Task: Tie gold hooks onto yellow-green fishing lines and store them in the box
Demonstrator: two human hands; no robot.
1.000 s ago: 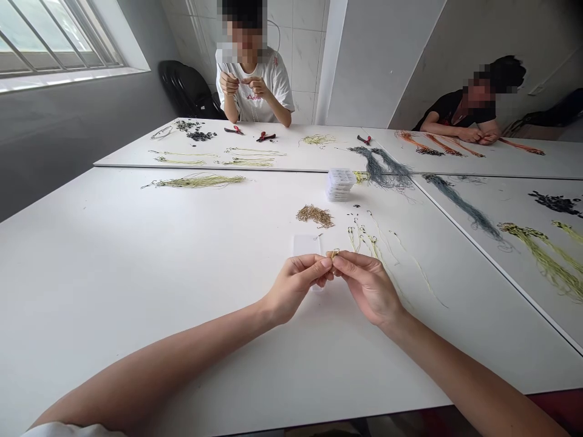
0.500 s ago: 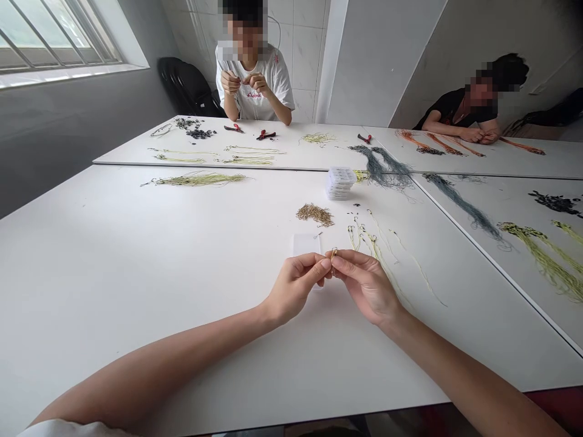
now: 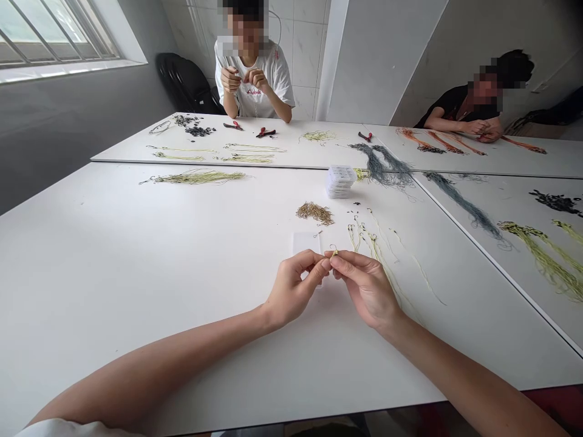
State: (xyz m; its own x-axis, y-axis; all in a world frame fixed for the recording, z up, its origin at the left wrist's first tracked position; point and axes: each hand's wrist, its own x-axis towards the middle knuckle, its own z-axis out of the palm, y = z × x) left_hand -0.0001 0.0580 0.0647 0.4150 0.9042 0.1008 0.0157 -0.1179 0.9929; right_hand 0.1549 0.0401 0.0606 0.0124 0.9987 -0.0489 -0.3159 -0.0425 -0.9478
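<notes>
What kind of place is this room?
Probably a handcraft workroom: thin yellow-green cords lie on long white tables, red-handled pliers sit nearby, and a person across the table sits working by hand.

The left forearm (image 3: 159, 358) and right forearm (image 3: 469, 376) are bare and slender, as are the left hand (image 3: 294, 288) and right hand (image 3: 367, 288). A white fabric sleeve (image 3: 68, 428) shows just beyond the left forearm's elbow end.

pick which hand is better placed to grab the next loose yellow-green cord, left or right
Probably the right hand. The loose yellow-green cords lie just beyond its fingers, on its side, while the left hand is farther away. Both hands are pinching a small gold loop.
</notes>
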